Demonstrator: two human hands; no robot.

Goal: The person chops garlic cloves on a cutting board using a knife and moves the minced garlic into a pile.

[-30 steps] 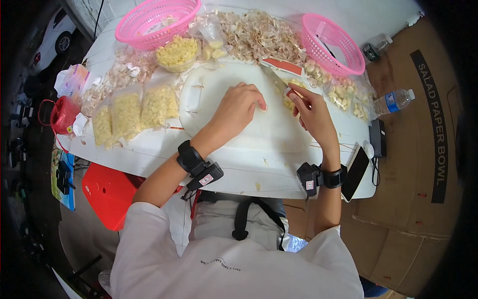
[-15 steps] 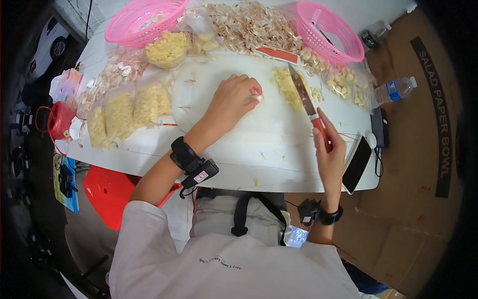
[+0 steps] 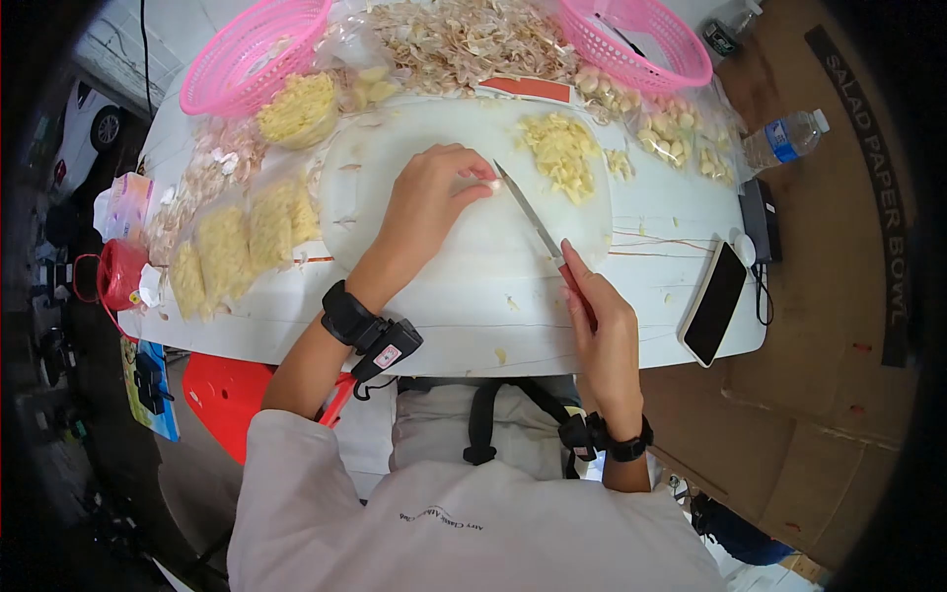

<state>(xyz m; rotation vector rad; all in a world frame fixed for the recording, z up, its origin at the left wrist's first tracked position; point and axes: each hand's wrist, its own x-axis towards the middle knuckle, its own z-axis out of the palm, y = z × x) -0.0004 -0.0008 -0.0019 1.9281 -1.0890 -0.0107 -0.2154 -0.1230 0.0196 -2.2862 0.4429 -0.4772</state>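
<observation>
Between the fingertips of my left hand [image 3: 439,189] is a small garlic clove [image 3: 494,185], mostly covered by the fingers, over the white round cutting board [image 3: 434,286]. My right hand [image 3: 604,326] is closed around the red handle of a knife [image 3: 530,212]. The blade points up and left, its tip close to the clove. A pile of sliced garlic [image 3: 562,153] lies on the board's upper right, beyond the blade.
Bags of chopped garlic [image 3: 225,247] and a filled tub [image 3: 298,111] stand at left. Garlic skins [image 3: 464,44] are heaped between a left pink basket [image 3: 212,84] and a right pink basket [image 3: 681,59]. Bagged cloves [image 3: 663,138], a bottle [image 3: 786,140] and a phone [image 3: 714,304] are at right.
My right hand has brought the knife left and down, from over the sliced garlic to beside the clove. My left hand keeps its pinch. The camera view has shifted slightly.
</observation>
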